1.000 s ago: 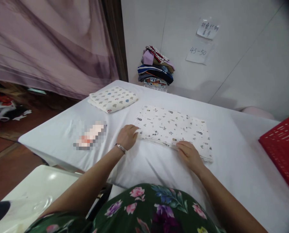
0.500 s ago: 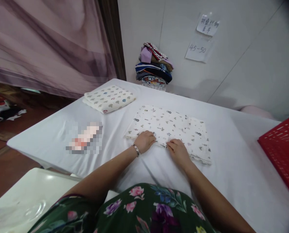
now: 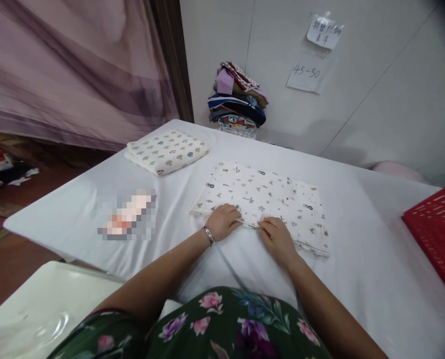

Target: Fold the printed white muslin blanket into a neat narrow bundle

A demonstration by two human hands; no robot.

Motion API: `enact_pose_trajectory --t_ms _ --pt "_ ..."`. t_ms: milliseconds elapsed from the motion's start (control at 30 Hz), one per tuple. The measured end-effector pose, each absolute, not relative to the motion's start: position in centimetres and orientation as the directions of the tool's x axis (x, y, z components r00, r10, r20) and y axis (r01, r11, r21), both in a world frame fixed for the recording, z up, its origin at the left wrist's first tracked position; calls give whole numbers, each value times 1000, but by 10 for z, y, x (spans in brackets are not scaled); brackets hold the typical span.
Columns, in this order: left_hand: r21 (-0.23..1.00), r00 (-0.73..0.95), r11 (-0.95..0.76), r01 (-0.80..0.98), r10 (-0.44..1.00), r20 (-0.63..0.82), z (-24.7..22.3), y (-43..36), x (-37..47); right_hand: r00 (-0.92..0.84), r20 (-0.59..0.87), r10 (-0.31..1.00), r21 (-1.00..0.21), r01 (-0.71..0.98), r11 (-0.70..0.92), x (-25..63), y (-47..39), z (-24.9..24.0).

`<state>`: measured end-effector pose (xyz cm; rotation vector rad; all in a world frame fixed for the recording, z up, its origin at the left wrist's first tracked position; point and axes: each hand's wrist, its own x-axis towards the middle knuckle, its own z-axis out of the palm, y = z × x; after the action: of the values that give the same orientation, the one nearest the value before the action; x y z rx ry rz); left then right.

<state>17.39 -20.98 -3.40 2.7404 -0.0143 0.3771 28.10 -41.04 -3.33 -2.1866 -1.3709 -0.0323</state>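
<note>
A white cloth with small grey prints (image 3: 262,192) lies folded into a flat rectangle on the white-covered table (image 3: 360,249). My left hand (image 3: 223,221), with a silver bracelet at the wrist, pinches its near edge left of the middle. Just to the right, my right hand (image 3: 277,237) grips the same edge between thumb and fingers. A small gap separates the two hands. Farther back on the left, a second folded cloth with grey, blue and red prints (image 3: 168,151) rests untouched.
At the right edge stands a red plastic basket (image 3: 437,224). A blurred-out item (image 3: 127,214) lies on the table's left part. Folded fabrics (image 3: 237,99) are stacked by the wall, beyond the back edge. A white surface (image 3: 54,299) sits at the lower left.
The view has shifted slightly. Both hands keep nearly the same place on the near edge of the cloth, and the cloth stays flat.
</note>
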Motion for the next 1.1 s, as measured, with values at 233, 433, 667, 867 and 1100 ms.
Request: enact_pose_trajectory --t_ms 233,433,667,867,1100 --pt "367 964 -930 -38 63 257 -33 -209 178 502 338 796 -484 818 -310 283 -409 -36" --pt "332 955 -943 -19 81 285 -36 -212 180 523 353 776 -484 812 -327 282 -407 -35" --pt "283 945 -959 3 95 314 -39 -216 179 443 416 794 -369 880 -297 282 -409 -42" --pt "282 931 -959 33 132 339 -41 -217 184 368 479 797 -342 914 -217 285 -413 -45" --pt "241 938 -970 10 93 333 -42 -219 181 352 460 815 -342 918 -203 283 -416 -44"
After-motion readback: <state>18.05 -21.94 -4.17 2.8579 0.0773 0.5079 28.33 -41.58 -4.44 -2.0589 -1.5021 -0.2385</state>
